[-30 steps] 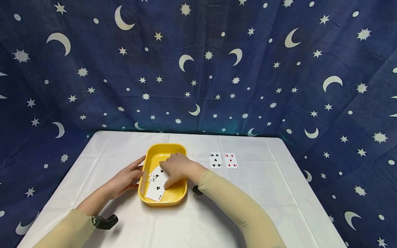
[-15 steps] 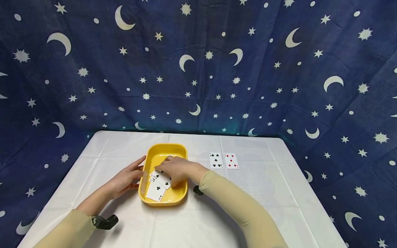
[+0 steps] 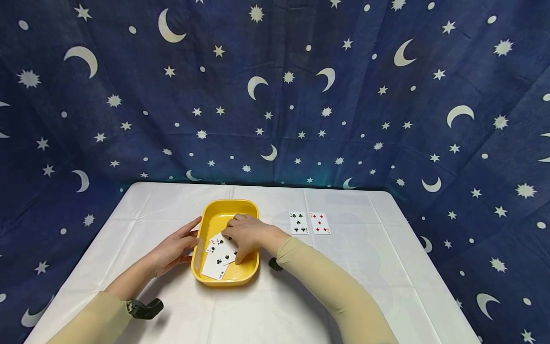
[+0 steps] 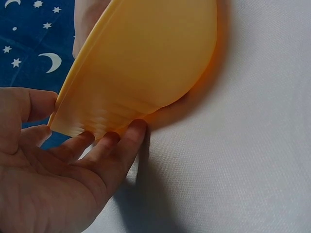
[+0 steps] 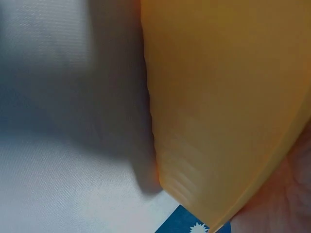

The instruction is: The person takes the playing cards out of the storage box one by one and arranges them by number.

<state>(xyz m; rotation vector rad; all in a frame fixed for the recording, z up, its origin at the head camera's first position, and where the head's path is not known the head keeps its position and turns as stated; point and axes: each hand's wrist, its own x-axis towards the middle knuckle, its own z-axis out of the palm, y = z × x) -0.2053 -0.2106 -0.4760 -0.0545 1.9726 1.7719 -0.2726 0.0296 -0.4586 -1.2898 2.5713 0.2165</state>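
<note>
A yellow tray (image 3: 224, 206) stands on the white table, with several white playing cards (image 3: 213, 267) fanned over one another in its near half. My right hand (image 3: 248, 234) reaches in over the right rim and holds a black-suited playing card (image 3: 226, 248) between fingers and thumb, partly covering it. Against the tray's left side, my left hand (image 3: 174, 249) rests with relaxed fingers. In the left wrist view its fingertips (image 4: 138, 127) touch the outer wall. Only the tray's outside wall (image 5: 214, 97) shows in the right wrist view; the fingers are hidden there.
To the right of the tray, a five of clubs (image 3: 298, 223) and a five of diamonds (image 3: 320, 223) lie face up side by side. A dark blue curtain (image 3: 292, 100) with moons and stars hangs behind the table (image 3: 365, 267).
Within the tray, my right hand has shifted slightly left, then back right and toward the far end, and the upper cards have moved a little. My left hand has stayed put.
</note>
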